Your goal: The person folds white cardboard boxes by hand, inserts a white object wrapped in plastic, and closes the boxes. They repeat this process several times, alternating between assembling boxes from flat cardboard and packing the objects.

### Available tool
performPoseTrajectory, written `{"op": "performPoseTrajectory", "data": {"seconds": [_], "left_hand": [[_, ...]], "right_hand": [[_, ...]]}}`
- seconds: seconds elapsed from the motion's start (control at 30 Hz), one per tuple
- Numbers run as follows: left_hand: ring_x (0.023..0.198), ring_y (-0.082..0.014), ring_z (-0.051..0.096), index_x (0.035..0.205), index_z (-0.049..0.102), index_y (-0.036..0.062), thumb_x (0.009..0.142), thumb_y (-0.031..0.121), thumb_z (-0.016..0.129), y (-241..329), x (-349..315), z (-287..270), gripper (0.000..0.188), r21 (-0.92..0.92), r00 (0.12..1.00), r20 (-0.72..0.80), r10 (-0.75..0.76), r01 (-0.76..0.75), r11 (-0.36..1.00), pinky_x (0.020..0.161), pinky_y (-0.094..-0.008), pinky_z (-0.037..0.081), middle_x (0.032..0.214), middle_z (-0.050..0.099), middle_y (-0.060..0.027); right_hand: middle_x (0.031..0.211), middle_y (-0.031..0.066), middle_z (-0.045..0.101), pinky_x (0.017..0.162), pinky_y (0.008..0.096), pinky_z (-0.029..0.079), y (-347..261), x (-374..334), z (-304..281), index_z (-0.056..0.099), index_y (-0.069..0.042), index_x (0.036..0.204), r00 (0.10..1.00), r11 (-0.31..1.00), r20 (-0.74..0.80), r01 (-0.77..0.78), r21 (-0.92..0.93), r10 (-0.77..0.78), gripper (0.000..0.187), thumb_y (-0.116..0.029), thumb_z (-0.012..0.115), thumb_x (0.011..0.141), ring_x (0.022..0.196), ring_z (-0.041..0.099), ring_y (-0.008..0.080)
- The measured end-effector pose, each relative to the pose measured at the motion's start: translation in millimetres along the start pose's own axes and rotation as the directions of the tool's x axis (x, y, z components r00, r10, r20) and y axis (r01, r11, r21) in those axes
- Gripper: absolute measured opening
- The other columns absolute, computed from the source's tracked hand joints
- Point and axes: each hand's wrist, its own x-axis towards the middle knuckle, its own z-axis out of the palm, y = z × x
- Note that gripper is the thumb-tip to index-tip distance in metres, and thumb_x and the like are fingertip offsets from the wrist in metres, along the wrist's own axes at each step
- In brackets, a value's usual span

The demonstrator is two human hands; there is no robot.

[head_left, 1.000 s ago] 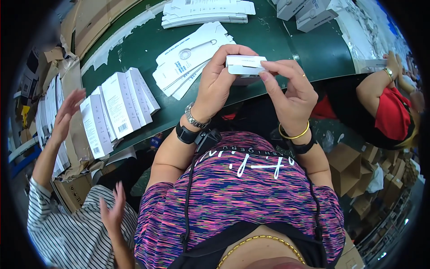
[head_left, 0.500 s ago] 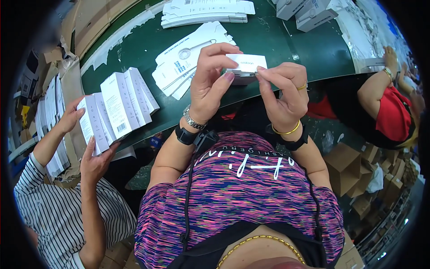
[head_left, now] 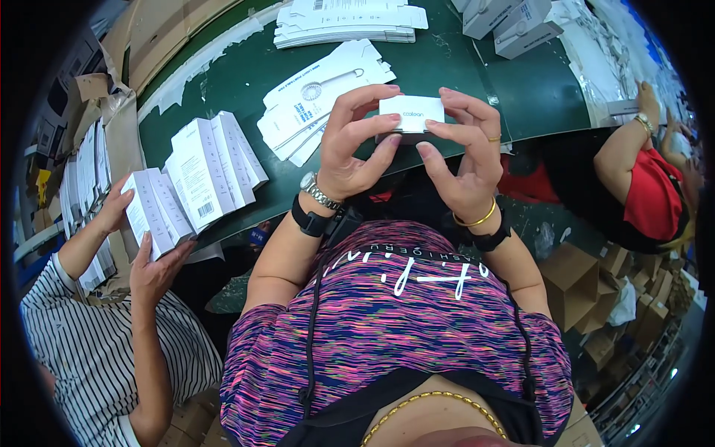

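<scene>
A small white carton (head_left: 412,109) is held up in front of me, over the near edge of the green table, its end flap facing me. My left hand (head_left: 356,138) grips its left side, index finger on the near edge of the flap and thumb beneath. Around the right side curl the fingers of my right hand (head_left: 471,145), one fingertip pressing the flap's near edge, the thumb hanging apart below. The carton's lower body is mostly hidden. Just beyond my left hand lie flat, unfolded printed cartons (head_left: 313,97) in a loose stack.
Another flat carton stack (head_left: 350,22) lies at the far side of the green table (head_left: 216,93). Finished boxes (head_left: 525,30) stand far right. At left, a co-worker's hands (head_left: 158,272) hold folded white cartons (head_left: 197,175). Another person's arm (head_left: 625,160) reaches in at right, above brown boxes (head_left: 570,276).
The flap now lies flatter across the carton's end. My right fingers have gone from pinching its corner to wrapping the right side. The co-worker's near cartons have shifted slightly toward them.
</scene>
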Motion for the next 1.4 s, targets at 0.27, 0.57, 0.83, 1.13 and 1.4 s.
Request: {"op": "performPoseTrajectory", "data": {"seconds": [0.27,0.57,0.83,1.13,1.4], "left_hand": [[0.124,-0.0343,0.063,0.125,0.062,0.0086,0.085,-0.003,0.074,2,2,6,0.044,-0.059,0.997,-0.043,-0.061,0.059,0.997,0.102,-0.0446,0.055,0.139,0.056,-0.0219],[0.124,-0.0337,0.062,0.126,0.061,0.0086,0.083,0.0,0.078,1,5,6,0.047,-0.057,0.999,-0.009,-0.047,0.047,0.997,0.102,-0.0439,0.055,0.141,0.056,-0.0229],[0.121,-0.0338,0.065,0.125,0.06,0.0078,0.086,-0.001,0.078,-3,5,6,0.044,-0.037,1.0,-0.017,0.003,-0.003,0.999,0.1,-0.0439,0.057,0.14,0.056,-0.0242],[0.123,-0.0364,0.063,0.133,0.056,0.0065,0.086,0.003,0.079,-8,10,33,0.053,-0.015,0.999,0.034,0.003,-0.003,1.0,0.097,-0.0429,0.057,0.142,0.054,-0.0214],[0.118,-0.0415,0.06,0.157,0.036,0.0052,0.078,0.018,0.083,51,8,71,0.093,0.146,0.862,0.236,-0.448,0.424,0.894,0.097,-0.0466,0.053,0.147,0.046,-0.0224]], "right_hand": [[0.137,0.0146,0.047,0.112,0.0451,0.047,-1,1,10,0.066,-0.001,0.098,0.969,0.931,-0.014,-0.232,0.281,0.246,0.013,0.008,0.071,0.09,0.135,0.056,0.0351],[0.136,0.0141,0.046,0.109,0.0429,0.049,4,0,14,0.058,-0.002,0.104,0.974,0.909,-0.029,-0.2,0.366,0.226,0.022,0.009,0.071,0.09,0.131,0.06,0.0348],[0.133,0.0147,0.047,0.107,0.0415,0.051,15,-8,13,0.055,-0.001,0.115,0.99,0.953,-0.02,-0.132,0.272,0.143,0.025,0.0,0.072,0.097,0.129,0.06,0.0354],[0.139,0.0159,0.054,0.103,0.0337,0.052,1,-18,-10,0.056,0.003,0.13,0.925,0.924,-0.117,-0.338,0.18,0.361,0.033,-0.001,0.069,0.099,0.121,0.064,0.0251],[0.13,0.0137,0.067,0.093,0.0299,0.057,-5,-59,-53,0.05,0.007,0.143,0.647,0.665,-0.166,-0.699,0.263,0.744,0.045,-0.007,0.066,0.104,0.112,0.067,0.0187]]}}
